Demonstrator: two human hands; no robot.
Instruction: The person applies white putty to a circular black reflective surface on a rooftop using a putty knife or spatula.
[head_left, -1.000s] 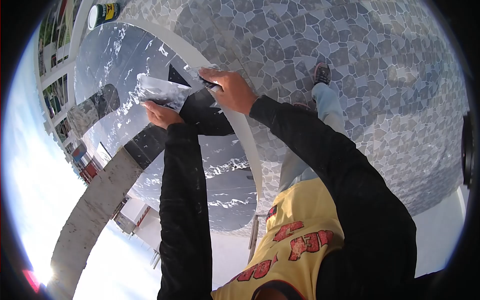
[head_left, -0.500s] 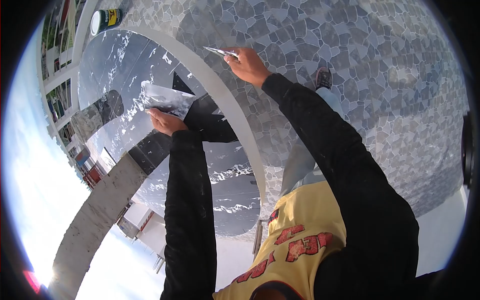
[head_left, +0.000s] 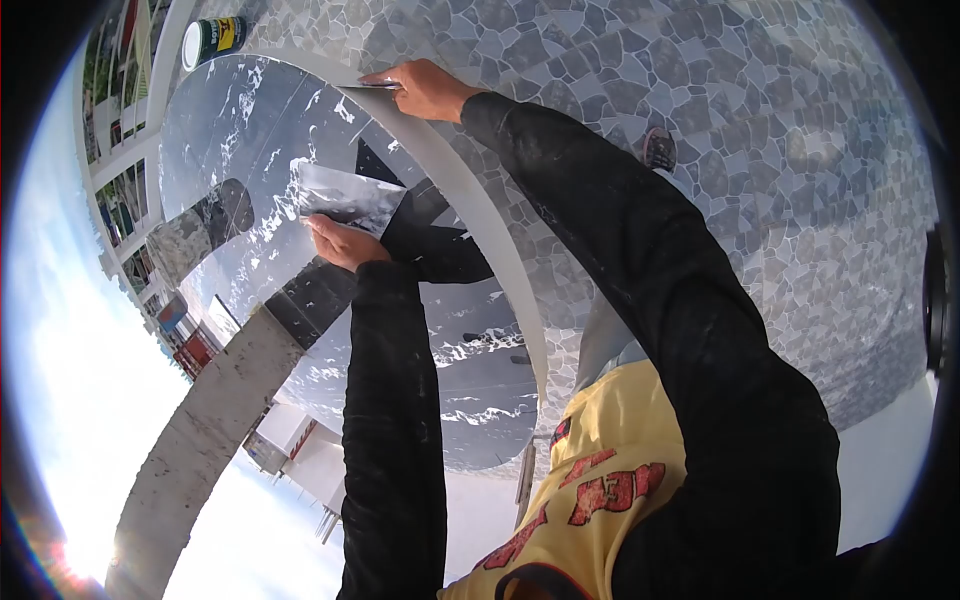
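Observation:
Closed around the lower edge of a flat, shiny plate [head_left: 352,198] is my left hand [head_left: 343,242], above the dark marble-patterned surface [head_left: 230,120]. Grey-white smears show on the plate. My right hand [head_left: 428,90] is further up, its fingers closed on a thin flat tool [head_left: 374,86] seen nearly edge-on. That tool lies over the pale curved rim [head_left: 420,135] of the marbled surface; whether it touches the rim I cannot tell. The two hands are apart.
A dark green can with a yellow label [head_left: 228,35] is beyond the rim at the upper left. Stone-patterned flooring [head_left: 780,180] spreads to the right, with a shoe [head_left: 659,149] on it. A rough concrete beam [head_left: 215,420] curves down at the lower left.
My right hand has moved left and slightly up with the thin tool, from over the floor to the pale rim. My left hand and the plate have shifted slightly right in view.

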